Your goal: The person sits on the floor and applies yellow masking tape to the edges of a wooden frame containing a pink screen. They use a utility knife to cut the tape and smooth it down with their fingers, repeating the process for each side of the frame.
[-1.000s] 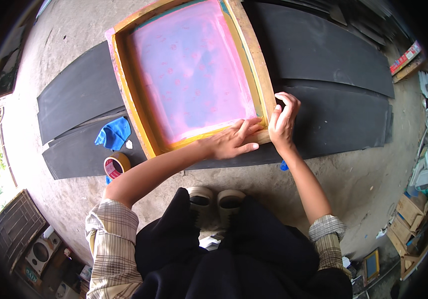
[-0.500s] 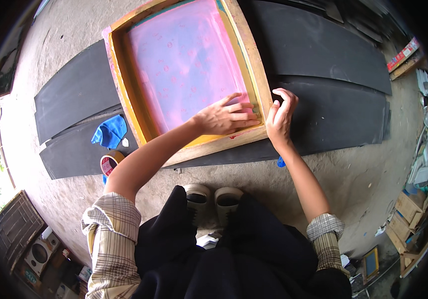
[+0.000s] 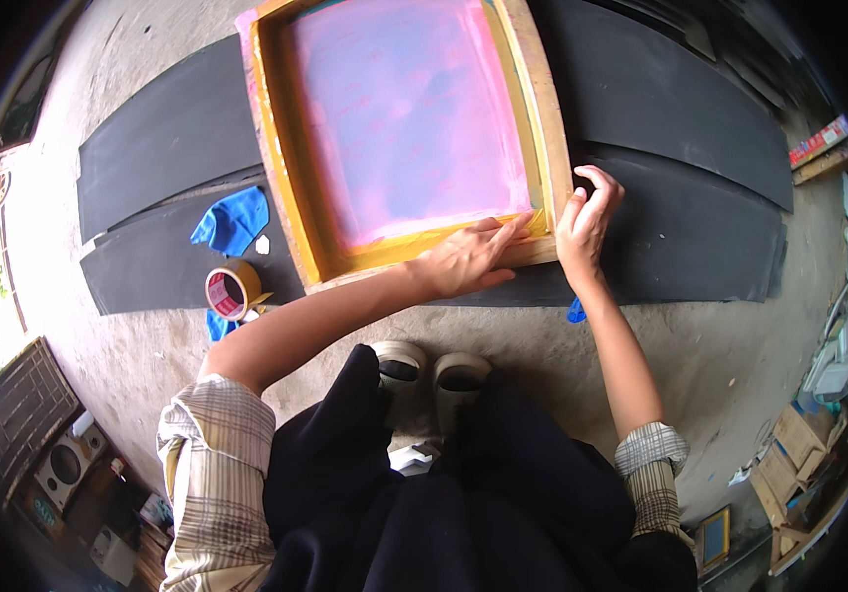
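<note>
A wooden silk-screen frame (image 3: 554, 128) with pink and bluish mesh (image 3: 409, 109) lies over dark boards. Yellow tape (image 3: 385, 255) lines its inner edges. My left hand (image 3: 465, 260) lies across the near rail beside the right corner. Its index finger stretches along the taped inner edge, and the thumb hangs over the outer side. At the outside of that same corner, my right hand (image 3: 587, 222) holds the frame with bent fingers, the thumb against the wood. How far its fingertips reach round the frame is hard to see.
Left of the frame, a blue cloth (image 3: 233, 221) and a tape roll (image 3: 233, 288) rest on and by the black boards (image 3: 172, 138). My shoes (image 3: 462, 380) stand on concrete just below. Wooden pieces (image 3: 789, 464) and assorted clutter line the right side; a speaker (image 3: 71, 472) is at lower left.
My left hand has drawn back from the mesh corner onto the near rail. The frame and boards appear shifted in view, while my right hand stays at the frame's corner.
</note>
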Tool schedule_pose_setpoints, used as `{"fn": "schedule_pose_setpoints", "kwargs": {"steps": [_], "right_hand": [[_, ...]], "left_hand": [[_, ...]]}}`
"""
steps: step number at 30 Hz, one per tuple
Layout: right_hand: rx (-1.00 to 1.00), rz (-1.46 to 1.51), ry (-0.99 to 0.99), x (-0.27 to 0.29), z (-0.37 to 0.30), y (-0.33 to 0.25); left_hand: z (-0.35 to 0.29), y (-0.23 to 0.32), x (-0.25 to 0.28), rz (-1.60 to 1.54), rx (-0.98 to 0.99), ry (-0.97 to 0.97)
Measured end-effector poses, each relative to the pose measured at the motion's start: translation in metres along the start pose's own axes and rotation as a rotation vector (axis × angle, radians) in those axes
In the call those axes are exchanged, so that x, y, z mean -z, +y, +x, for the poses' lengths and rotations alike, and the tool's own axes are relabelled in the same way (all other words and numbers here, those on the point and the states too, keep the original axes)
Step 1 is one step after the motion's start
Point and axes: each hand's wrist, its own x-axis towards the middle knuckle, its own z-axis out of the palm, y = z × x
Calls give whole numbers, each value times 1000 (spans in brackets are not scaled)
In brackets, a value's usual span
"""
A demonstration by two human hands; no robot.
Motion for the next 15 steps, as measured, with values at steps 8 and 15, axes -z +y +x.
{"fn": "schedule_pose_setpoints", "kwargs": {"steps": [8,15], "right_hand": [[-6,-27,40,-1,-2,0],[42,-123,3,2,2,-4]], "left_hand": [[-115,-9,29,331,252,-10],[-165,5,70,474,407,-171]]}}
